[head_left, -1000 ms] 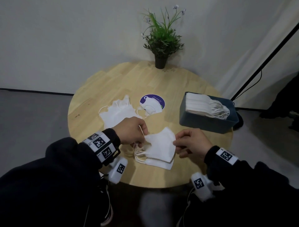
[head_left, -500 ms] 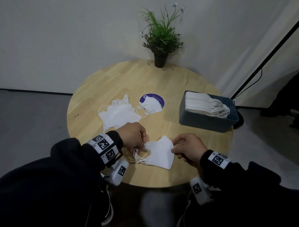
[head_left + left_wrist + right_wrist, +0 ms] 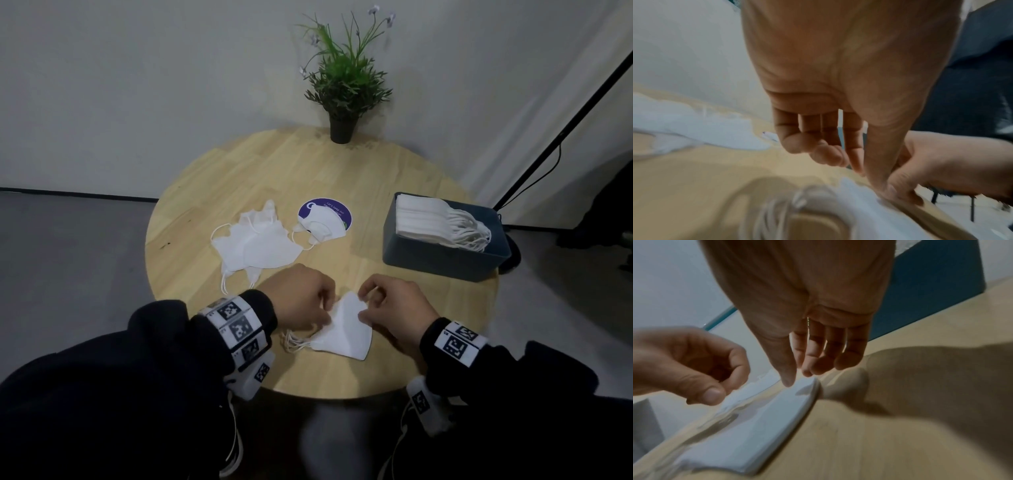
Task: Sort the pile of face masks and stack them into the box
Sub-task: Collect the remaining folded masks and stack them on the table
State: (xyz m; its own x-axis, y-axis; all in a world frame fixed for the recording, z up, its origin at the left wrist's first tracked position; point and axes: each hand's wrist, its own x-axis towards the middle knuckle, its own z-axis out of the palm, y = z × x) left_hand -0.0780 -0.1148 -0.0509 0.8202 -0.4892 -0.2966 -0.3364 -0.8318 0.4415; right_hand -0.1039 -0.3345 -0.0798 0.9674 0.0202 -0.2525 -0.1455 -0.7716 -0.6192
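A small stack of folded white masks (image 3: 342,337) lies at the near edge of the round wooden table (image 3: 239,171), ear loops trailing left. My left hand (image 3: 325,315) pinches the stack's upper left edge, thumb pressed on it (image 3: 877,186). At the upper corner my right hand (image 3: 363,308) pinches it too, thumb and fingertips closing on the tip (image 3: 797,378). More loose masks (image 3: 257,243) lie mid-table on the left, and one mask (image 3: 325,222) sits on a purple round sticker. The dark blue box (image 3: 445,263) at the right holds a row of stacked masks (image 3: 424,219).
A potted plant (image 3: 342,85) stands at the table's far edge against the wall. A black stand pole (image 3: 565,130) leans at the right behind the box. Bare wood lies between the stack and the box.
The top mask, held offset above the others a second ago, now lies flush on the stack. Both hands have closed in together at its upper corner.
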